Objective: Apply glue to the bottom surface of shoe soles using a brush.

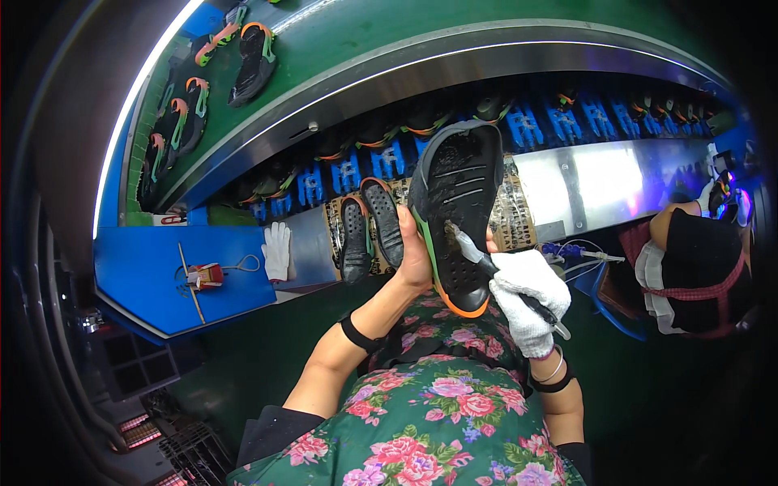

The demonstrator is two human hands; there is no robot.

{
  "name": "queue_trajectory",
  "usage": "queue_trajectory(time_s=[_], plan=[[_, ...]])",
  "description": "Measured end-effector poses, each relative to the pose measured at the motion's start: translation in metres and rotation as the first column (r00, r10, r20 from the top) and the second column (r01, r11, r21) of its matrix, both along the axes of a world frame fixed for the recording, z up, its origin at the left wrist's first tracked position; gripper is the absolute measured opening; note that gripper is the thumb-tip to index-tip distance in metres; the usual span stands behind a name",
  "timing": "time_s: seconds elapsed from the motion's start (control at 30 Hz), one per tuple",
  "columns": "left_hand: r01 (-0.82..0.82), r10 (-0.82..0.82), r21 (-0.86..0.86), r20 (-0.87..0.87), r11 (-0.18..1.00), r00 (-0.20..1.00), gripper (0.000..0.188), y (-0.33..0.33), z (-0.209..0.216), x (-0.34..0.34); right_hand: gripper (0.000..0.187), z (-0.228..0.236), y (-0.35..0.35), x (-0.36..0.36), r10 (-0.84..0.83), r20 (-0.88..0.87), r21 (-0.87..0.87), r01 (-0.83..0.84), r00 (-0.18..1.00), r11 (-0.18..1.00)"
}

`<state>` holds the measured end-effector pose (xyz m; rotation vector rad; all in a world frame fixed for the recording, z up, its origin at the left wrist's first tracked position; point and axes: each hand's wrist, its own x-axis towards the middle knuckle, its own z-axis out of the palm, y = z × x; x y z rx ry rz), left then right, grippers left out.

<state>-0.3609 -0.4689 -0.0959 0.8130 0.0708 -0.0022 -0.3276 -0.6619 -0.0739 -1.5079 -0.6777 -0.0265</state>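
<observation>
My bare left hand (415, 257) grips a black shoe sole (460, 174) with green and orange edging by its side, its hollow inner face towards me. In my right hand (531, 296), which wears a white knit glove, is a brush (466, 243) with a dark handle and a pale head. The brush tip rests against, or very close to, the wet-looking inside of the sole. Beyond my left hand, two smaller black soles, a left one (354, 243) and a right one (382, 219), lie side by side on a taped cardboard mat (331, 219).
A green conveyor belt (365, 28) with several soles curves along the far side. Below its metal edge runs a row of blue holders (344, 174). On the left, a white glove (276, 251) and a red box (207, 276) lie on blue and metal surfaces. A co-worker (697, 259) sits at right.
</observation>
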Motion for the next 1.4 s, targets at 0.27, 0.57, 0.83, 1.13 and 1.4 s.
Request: queue_trajectory(time_s=[0.27, 0.57, 0.83, 1.13, 1.4], plan=[[-0.022, 0.032, 0.064, -0.145, 0.998, 0.989, 0.13, -0.006, 0.006, 0.0, 0.02, 0.004, -0.003, -0.004, -0.024, 0.0, -0.003, 0.024, 1.0, 1.0], [0.011, -0.034, -0.162, -0.14, 0.987, 0.99, 0.126, -0.004, -0.003, 0.004, 0.023, 0.017, -0.001, 0.001, -0.003, 0.101, -0.063, 0.009, 0.995, 0.998], [0.034, -0.05, -0.291, -0.05, 0.956, 0.997, 0.129, -0.007, 0.002, 0.016, 0.024, 0.014, -0.006, 0.003, 0.165, -0.005, 0.053, -0.164, 0.986, 0.985], [0.081, -0.085, -0.213, -0.009, 0.974, 0.996, 0.11, -0.003, -0.007, 0.023, 0.029, 0.022, -0.011, 0.006, 0.183, 0.146, -0.03, -0.181, 0.972, 0.983], [0.095, -0.086, -0.224, 0.051, 0.97, 0.995, 0.108, 0.002, -0.005, 0.035, 0.03, 0.017, -0.014, 0.005, 0.15, 0.22, -0.102, -0.13, 0.964, 0.986]])
